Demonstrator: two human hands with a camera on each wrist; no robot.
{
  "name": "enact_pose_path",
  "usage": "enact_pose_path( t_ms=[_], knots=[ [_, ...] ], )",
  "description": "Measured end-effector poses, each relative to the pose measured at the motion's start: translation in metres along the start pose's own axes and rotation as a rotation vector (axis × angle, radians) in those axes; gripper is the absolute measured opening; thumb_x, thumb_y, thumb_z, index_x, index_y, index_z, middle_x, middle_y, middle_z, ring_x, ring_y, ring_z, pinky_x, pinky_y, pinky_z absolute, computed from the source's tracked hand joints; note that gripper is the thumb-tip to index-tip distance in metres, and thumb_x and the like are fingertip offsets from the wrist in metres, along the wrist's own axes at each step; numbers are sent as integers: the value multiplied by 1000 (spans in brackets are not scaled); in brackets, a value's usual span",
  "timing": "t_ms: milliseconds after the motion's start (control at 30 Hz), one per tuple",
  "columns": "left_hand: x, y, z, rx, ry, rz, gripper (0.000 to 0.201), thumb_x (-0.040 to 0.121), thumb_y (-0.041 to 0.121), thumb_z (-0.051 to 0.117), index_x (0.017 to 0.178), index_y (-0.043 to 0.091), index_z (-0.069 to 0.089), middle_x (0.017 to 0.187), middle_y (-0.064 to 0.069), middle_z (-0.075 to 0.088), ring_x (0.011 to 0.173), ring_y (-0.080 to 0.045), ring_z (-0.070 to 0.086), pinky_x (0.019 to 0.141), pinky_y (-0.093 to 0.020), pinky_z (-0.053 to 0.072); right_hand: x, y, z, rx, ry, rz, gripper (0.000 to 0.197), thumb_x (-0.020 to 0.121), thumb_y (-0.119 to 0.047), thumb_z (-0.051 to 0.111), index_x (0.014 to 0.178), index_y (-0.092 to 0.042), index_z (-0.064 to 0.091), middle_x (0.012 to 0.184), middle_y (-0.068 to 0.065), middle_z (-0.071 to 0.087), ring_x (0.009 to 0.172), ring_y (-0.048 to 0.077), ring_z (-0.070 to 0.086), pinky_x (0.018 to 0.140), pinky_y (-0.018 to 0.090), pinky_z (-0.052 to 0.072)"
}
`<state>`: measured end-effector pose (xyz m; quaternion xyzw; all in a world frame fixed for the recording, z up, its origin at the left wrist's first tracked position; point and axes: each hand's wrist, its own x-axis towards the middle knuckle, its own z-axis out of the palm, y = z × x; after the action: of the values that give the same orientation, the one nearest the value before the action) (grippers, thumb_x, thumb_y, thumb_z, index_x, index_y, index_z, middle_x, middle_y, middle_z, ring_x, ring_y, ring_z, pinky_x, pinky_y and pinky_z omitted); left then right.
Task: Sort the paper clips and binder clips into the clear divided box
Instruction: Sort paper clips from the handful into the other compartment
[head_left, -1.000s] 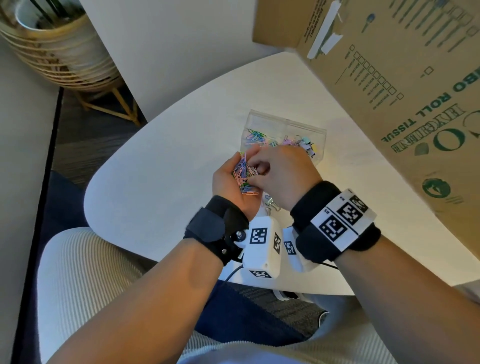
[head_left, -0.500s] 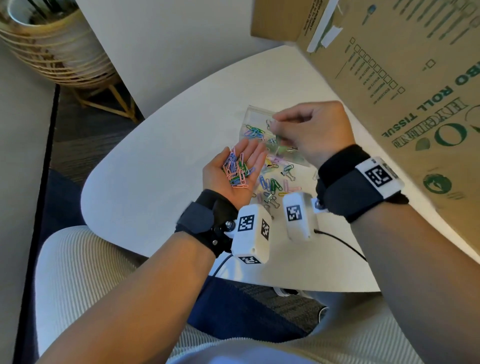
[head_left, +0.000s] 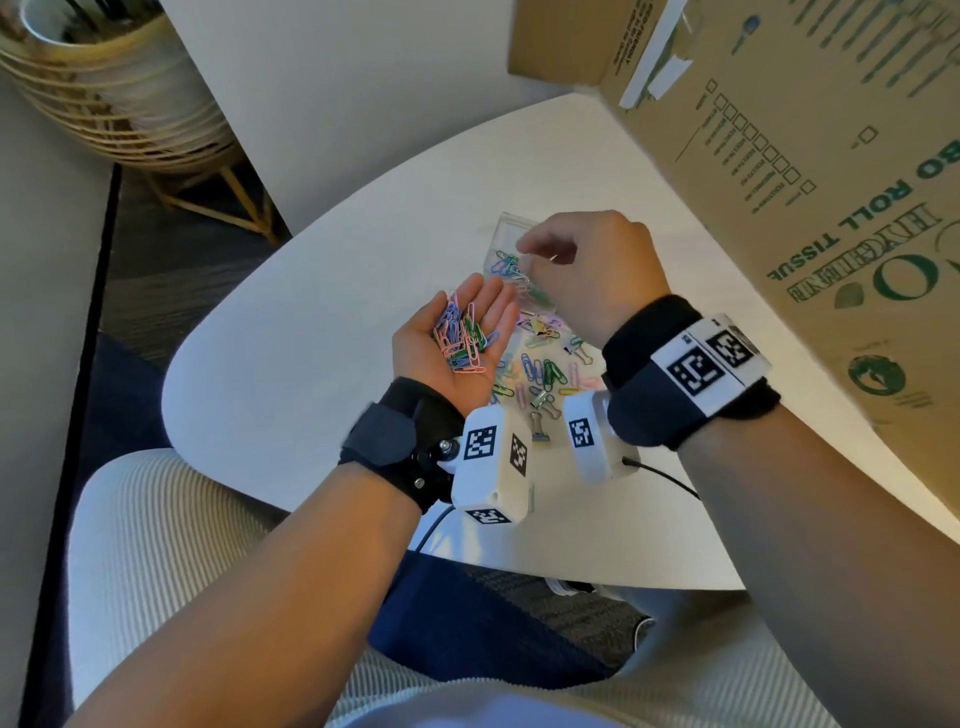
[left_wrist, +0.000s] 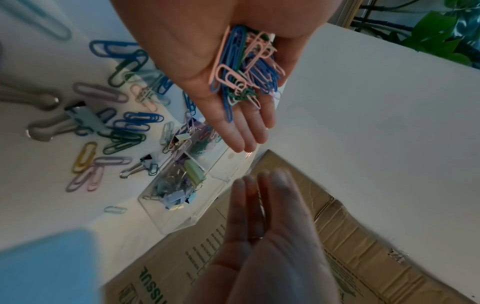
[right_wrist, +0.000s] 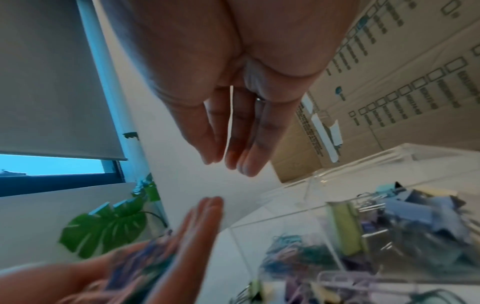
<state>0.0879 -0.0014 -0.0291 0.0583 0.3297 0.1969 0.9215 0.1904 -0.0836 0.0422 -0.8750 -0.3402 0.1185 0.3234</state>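
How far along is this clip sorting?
Partly done. The clear divided box already holds paper clips in one compartment and binder clips in another. The left hand lies open, carrying a heap of paper clips; the right hand hovers over the box. Loose clips of both kinds remain on the table.

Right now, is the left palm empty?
No, the left hand lies palm up with a pile of coloured paper clips resting on it.

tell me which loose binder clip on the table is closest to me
The silver binder clip at the near end of the scatter, between the two wrist cameras. The other loose binder clips lie farther off, toward the clear box.
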Motion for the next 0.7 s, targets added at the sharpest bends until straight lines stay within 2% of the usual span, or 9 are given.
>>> enact_pose_path(
  t_ms=[100,200,233,300,333,433,533,633,700],
  knots=[
    [-1,-5,3,5,-31,-37,35,96,25,39,100,0,64,100,-15,67,90,-28,64,88,-38,50,-23,-10,6,-8,-164,-38,12,82,-24,70,93,-21,75,80,-8,72,77,7,66,80,23,53],
    [-3,-10,7,-24,-98,-107,30,93,26,38,90,6,60,92,-10,59,86,-24,56,90,-34,44,-37,-13,11,-127,-291,-47,34,78,-33,74,110,-22,70,94,-4,69,88,13,63,86,30,49],
    [-4,-11,7,-17,-101,-109,31,94,27,37,92,6,60,92,-10,60,90,-24,55,96,-34,43,-39,-14,12,-174,-303,-59,38,78,-33,74,114,-22,67,97,-2,67,91,16,62,87,31,47],
    [-3,-15,5,19,-76,-98,37,96,27,36,92,4,65,102,-13,63,108,-26,50,111,-39,32,-41,-16,15,-247,-301,-76,39,78,-29,70,116,-21,66,103,1,66,97,20,60,88,33,45],
    [-2,-16,4,22,-68,-102,39,96,27,37,89,4,68,105,-15,64,111,-26,48,113,-40,28,-43,-18,16,-269,-299,-73,39,79,-28,68,117,-21,65,105,2,65,100,22,59,89,33,45],
    [-3,-19,4,17,-60,-113,40,95,27,39,87,3,71,103,-16,67,115,-26,50,113,-39,29,-47,-17,22,-277,-282,-46,39,83,-24,65,122,-24,62,111,3,63,104,22,58,93,34,46],
    [-4,-17,7,18,-47,-79,40,96,27,38,89,2,69,95,-16,69,100,-29,62,106,-41,39,-48,-11,23,-173,-225,-25,34,83,-20,69,116,-24,67,107,1,66,100,18,61,93,35,48],
    [-7,-14,15,55,-28,-26,39,98,25,36,96,0,65,88,-17,72,78,-28,71,80,-41,52,-47,-5,19,83,-150,64,24,81,-11,73,104,-20,73,91,-5,69,87,10,65,88,28,52],
    [-9,-13,18,65,-22,-19,38,98,24,35,96,-1,64,86,-17,72,75,-28,72,74,-41,52,-46,-2,18,216,-113,124,21,78,-7,76,97,-18,76,80,-7,68,78,10,66,84,28,56]
  ],
)
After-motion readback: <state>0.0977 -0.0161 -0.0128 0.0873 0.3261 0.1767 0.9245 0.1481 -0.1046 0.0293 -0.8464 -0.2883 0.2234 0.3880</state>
